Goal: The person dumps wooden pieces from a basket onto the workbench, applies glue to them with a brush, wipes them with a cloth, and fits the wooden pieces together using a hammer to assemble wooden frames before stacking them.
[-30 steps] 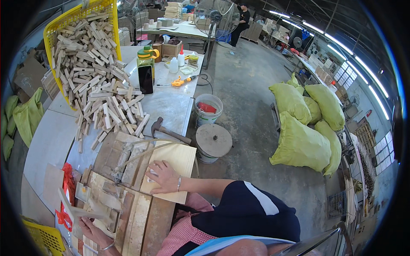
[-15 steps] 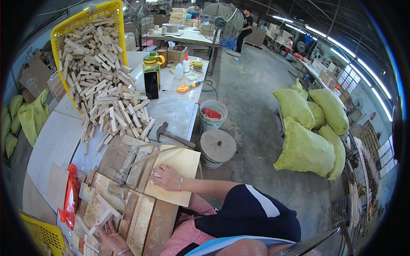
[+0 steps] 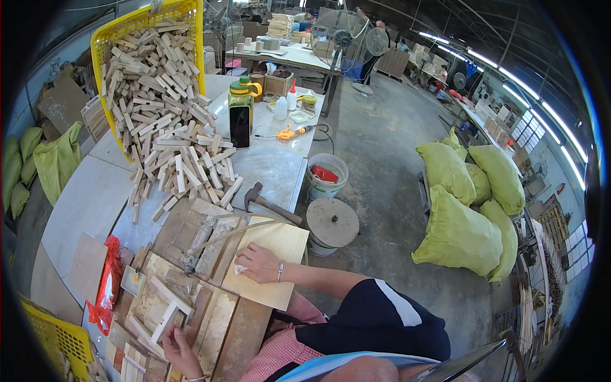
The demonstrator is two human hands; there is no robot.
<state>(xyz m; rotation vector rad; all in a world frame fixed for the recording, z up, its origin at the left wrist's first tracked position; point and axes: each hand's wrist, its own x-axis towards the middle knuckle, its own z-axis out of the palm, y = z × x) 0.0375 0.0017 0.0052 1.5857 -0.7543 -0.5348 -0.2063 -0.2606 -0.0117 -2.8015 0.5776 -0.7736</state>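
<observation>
One head-worn fisheye view looks steeply down, close over the workbench (image 3: 267,169), facing the workshop floor beyond.

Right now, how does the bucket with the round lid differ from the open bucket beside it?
The lidded bucket is covered by a round brownish disc, so its contents are hidden; the open bucket shows something red inside. The lidded bucket stands nearer the person, close to the plywood sheet under the right hand; the open bucket stands farther off. Both rest on the concrete floor beside the table.
</observation>
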